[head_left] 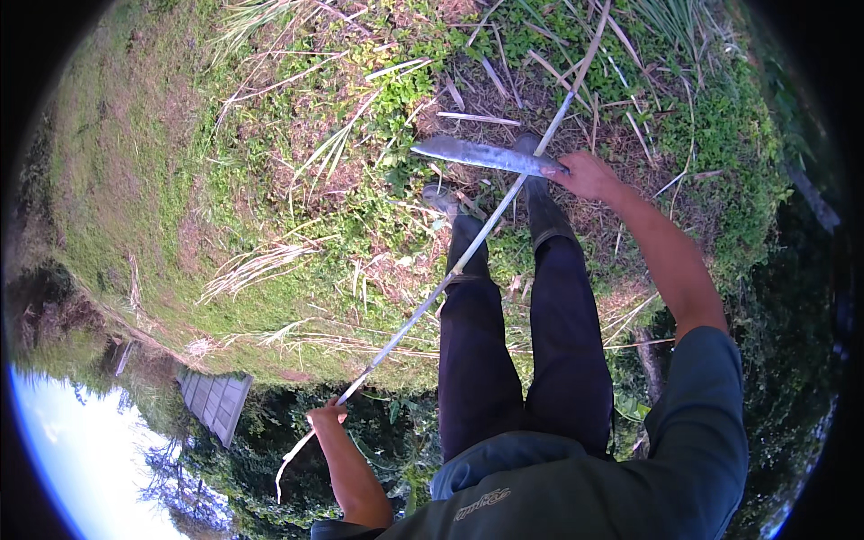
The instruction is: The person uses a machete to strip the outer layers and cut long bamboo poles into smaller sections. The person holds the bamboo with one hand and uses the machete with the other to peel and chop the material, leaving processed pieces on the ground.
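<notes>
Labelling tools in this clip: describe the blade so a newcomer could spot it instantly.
Start at the person's two dark-trousered legs in the middle of the grassy bank, then follow them up to the boots. Just above the boots, the right hand grips a long machete pointing left. It is flat, broad and grey metal, unlike the thin pale stalk crossing it, which the left hand holds.

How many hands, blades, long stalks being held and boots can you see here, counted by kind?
Hands: 2, the left hand and the right hand
Long blade: 1, in the right hand
Long pale stalk: 1, gripped by the left hand
Boots: 2, left boot and right boot
Total: 6
</notes>
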Demonstrator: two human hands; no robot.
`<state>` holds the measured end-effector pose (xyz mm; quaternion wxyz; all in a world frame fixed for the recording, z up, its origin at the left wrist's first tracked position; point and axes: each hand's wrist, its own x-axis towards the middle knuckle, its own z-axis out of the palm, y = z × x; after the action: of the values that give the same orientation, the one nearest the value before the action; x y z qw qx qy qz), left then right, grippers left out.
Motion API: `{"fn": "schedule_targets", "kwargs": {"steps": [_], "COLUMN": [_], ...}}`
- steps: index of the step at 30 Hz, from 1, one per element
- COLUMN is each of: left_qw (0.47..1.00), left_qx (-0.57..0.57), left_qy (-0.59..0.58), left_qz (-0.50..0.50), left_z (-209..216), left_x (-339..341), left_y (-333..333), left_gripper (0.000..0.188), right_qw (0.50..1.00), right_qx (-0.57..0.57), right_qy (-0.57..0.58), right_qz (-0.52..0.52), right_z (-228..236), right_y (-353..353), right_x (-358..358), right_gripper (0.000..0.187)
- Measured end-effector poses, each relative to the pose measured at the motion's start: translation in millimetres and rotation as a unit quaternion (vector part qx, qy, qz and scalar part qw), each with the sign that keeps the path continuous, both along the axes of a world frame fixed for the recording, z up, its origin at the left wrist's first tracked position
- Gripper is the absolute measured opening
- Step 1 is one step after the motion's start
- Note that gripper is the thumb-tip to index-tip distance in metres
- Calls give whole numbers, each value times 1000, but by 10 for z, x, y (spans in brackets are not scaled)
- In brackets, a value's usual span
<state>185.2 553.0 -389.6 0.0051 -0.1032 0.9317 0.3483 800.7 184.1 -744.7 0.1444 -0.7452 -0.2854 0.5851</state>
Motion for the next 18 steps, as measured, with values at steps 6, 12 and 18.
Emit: {"fn": "schedule_targets", "kwargs": {"steps": [6,12,18], "left_qw": [984,985,974], "left_qx": [-24,-129,-212], "left_qy": [-53,-45,-12], "left_qz": [-167,-109,79], "left_z": [-79,-63,-77], "left_x": [323,122,510], "left_y": [-307,-579,-1307], "left_gripper": [49,28,28], "right_qw": [996,736,648], "right_qx": [24,78,89], "right_qy": [29,275,322], "right_qz": [-81,-614,-684], "right_z": [78,328,331], "right_y": [-105,289,429], "right_x": [-497,-407,-390], "right_gripper": [64,56,50]}}
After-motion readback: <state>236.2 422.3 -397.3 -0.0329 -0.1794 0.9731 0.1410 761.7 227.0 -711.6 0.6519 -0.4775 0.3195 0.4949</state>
